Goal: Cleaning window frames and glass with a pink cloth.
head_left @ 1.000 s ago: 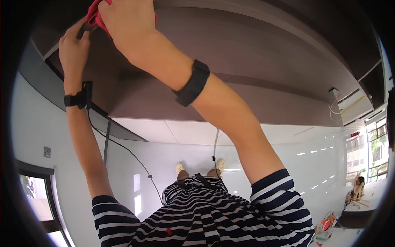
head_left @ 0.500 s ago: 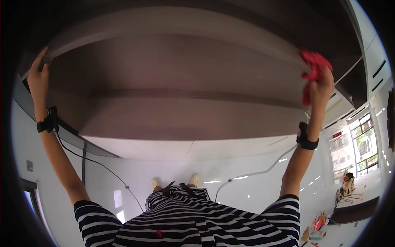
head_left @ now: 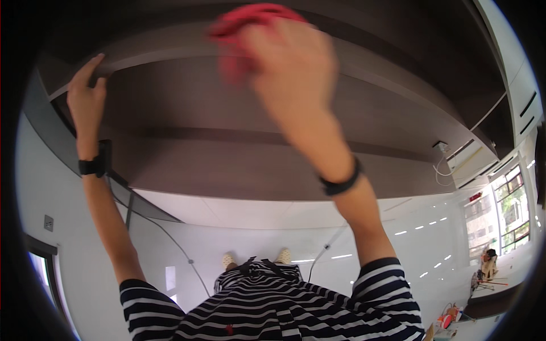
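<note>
My right hand is pressed on a wide dark brown panel and grips a red cloth. Hand and cloth are blurred by motion, near the top middle of the view. My left hand is at the upper left with its fingertips hooked over the panel's pale edge, holding nothing else. Both wrists carry a black band. Below are my striped shirt and my shoes.
A glossy white floor lies below with thin cables running across it. A wall socket is at the left. Windows and a seated person are at the far right, with small coloured items nearby.
My right hand has swept the red cloth from the far right of the panel to its upper middle. My left hand has shifted slightly inward along the edge.
</note>
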{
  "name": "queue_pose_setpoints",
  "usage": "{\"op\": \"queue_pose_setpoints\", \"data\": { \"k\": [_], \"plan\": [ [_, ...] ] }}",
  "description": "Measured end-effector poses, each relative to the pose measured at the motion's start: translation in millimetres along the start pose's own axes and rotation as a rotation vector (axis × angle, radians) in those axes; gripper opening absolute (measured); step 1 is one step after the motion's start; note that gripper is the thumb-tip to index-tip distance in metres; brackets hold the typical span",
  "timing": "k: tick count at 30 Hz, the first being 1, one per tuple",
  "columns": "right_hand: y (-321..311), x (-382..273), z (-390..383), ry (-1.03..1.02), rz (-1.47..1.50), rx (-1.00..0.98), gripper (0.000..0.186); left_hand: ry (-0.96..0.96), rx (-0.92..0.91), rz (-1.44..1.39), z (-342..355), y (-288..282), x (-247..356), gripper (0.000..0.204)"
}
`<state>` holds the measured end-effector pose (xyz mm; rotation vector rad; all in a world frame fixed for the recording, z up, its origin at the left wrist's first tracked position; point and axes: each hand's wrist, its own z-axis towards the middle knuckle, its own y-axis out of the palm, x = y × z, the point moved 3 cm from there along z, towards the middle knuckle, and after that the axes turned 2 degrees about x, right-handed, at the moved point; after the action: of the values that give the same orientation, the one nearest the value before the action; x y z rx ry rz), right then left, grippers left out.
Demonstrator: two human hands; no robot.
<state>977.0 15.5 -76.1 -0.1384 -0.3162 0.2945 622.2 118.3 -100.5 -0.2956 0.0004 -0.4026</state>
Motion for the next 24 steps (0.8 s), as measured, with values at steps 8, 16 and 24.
{"op": "queue_pose_setpoints", "data": {
  "k": [8, 16, 24],
  "plan": [
    [129, -156, 78, 0.053, -0.119, -0.408, 0.023, 0.045, 0.053, -0.119, 4, 12, 29, 0.033],
    [-47, 51, -10, 0.09, 0.035, -0.109, 0.037, 0.013, -0.005, -0.011, 3, 3, 22, 0.039],
    [-280, 318, -131, 0.42, -0.612, -0.469, 0.059, -0.011, 0.063, 0.005, -3, 17, 6, 0.046]
  ]
}}
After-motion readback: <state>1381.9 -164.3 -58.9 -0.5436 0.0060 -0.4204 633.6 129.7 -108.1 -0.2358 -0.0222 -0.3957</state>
